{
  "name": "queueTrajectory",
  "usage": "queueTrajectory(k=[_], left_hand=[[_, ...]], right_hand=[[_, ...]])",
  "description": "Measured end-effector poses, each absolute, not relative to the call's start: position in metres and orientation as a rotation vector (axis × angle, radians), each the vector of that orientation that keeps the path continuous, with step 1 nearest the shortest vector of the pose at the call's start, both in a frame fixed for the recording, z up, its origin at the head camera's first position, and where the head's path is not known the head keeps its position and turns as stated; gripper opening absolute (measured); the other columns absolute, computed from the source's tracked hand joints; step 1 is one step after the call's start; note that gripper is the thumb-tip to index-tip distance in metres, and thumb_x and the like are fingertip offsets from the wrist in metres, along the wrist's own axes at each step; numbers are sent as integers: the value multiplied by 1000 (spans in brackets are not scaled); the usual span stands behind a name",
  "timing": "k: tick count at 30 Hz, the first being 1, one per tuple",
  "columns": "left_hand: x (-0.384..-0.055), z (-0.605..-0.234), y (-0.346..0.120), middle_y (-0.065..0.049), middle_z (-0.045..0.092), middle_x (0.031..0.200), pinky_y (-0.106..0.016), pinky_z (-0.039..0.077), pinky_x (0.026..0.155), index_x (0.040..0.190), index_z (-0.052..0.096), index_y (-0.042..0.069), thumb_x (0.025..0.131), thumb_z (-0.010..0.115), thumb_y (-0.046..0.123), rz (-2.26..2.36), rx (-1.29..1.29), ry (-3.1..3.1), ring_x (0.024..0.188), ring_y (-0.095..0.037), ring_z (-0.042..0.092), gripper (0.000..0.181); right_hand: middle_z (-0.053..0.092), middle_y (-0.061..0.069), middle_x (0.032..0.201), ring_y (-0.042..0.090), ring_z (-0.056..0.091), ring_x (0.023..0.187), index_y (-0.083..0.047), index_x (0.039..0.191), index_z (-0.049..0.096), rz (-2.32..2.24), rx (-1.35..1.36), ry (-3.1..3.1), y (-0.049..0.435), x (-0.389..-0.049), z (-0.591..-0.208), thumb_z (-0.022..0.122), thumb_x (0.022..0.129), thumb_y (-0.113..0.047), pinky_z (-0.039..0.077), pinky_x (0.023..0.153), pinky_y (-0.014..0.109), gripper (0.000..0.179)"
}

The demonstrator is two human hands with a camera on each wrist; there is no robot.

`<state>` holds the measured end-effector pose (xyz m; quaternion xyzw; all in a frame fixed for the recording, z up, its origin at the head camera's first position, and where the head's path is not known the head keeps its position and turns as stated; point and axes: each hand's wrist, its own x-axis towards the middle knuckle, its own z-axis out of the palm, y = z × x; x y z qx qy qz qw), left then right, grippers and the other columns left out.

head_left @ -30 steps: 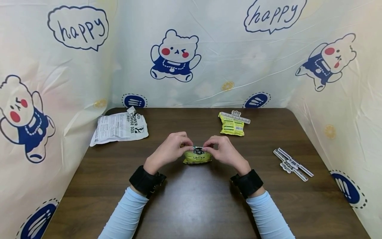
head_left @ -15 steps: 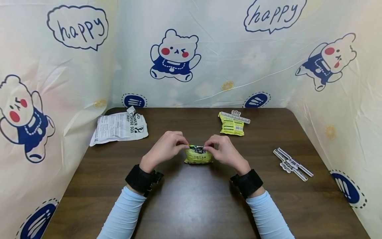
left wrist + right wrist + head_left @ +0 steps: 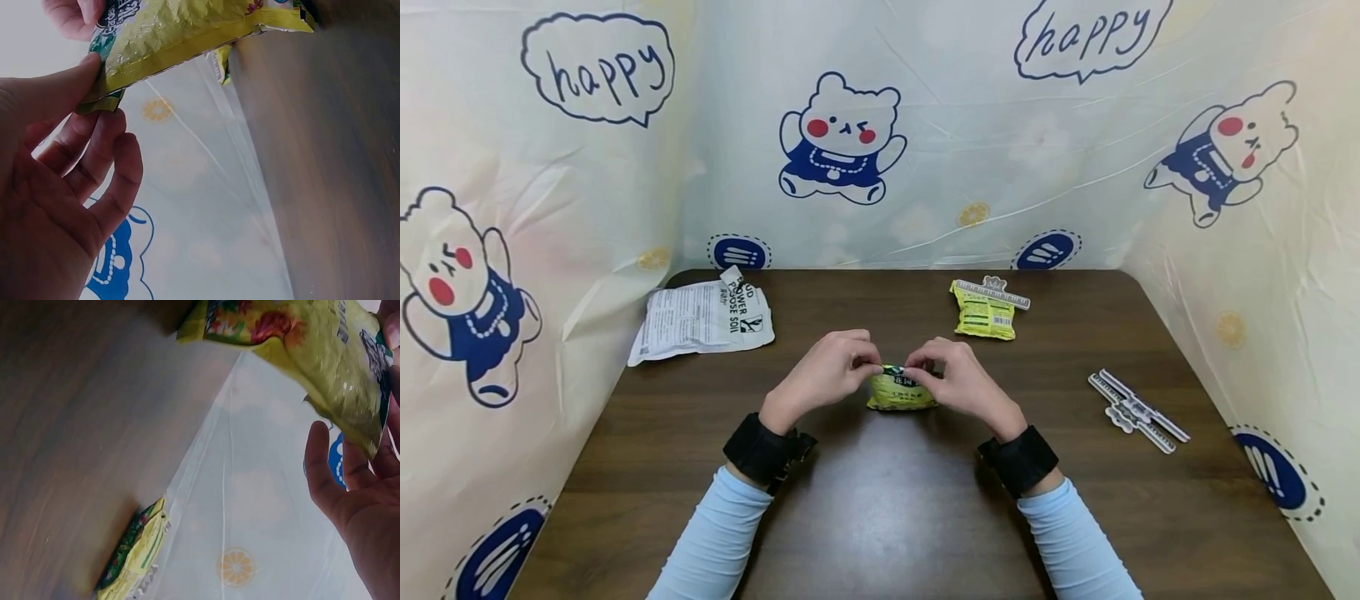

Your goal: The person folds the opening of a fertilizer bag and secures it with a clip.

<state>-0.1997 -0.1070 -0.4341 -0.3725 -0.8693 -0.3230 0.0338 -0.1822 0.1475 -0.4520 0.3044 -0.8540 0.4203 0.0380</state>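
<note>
A small yellow-green packet with printed lettering stands mid-table on its lower edge, its dark printed top edge between both hands. My left hand pinches the top left corner; in the left wrist view the thumb lies on the packet's front with curled fingers behind. My right hand pinches the top edge further right, its fingertips partly covering the lettering. In the right wrist view, flowers are printed on the packet, and several fingers of the right hand bend behind it.
At the back right lies a similar yellow packet with a clear ruler-like clip across its top. A white printed bag lies back left. More such clips lie at the right. A patterned curtain surrounds the table.
My left hand shifted left along the packet's top, then came back right. My right hand slid slightly left along the edge. The packet stands a little further right.
</note>
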Motion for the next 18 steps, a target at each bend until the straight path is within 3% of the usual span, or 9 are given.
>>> queueTrajectory(k=[8, 12, 18], left_hand=[[-199, -439, -101, 4, 62, 90, -35, 51, 71, 97, 78, 15, 98, 74, 17, -966, -1156, -2717, 80, -14, 55, 4], [-199, -442, -98, 4, 67, 92, -35, 51, 72, 103, 81, 15, 97, 76, 24, -923, -1170, -2698, 84, -14, 55, 12], [-198, -444, -95, 2, 71, 91, -36, 52, 70, 102, 82, 14, 97, 76, 19, -907, -1207, -2632, 83, -14, 57, 9]], right_hand=[[75, 5, 93, 16, 66, 88, -10, 100, 79, 1297, 950, -2584, 147, -181, -452, 76, 95, -7, 59, 76, 46, 6], [75, 5, 93, 16, 66, 88, -10, 100, 79, 1286, 955, -2581, 146, -181, -454, 76, 95, -7, 60, 76, 44, 6], [75, 5, 91, 15, 66, 86, -10, 98, 79, 1269, 961, -2549, 146, -182, -456, 77, 94, -5, 60, 74, 42, 6]])
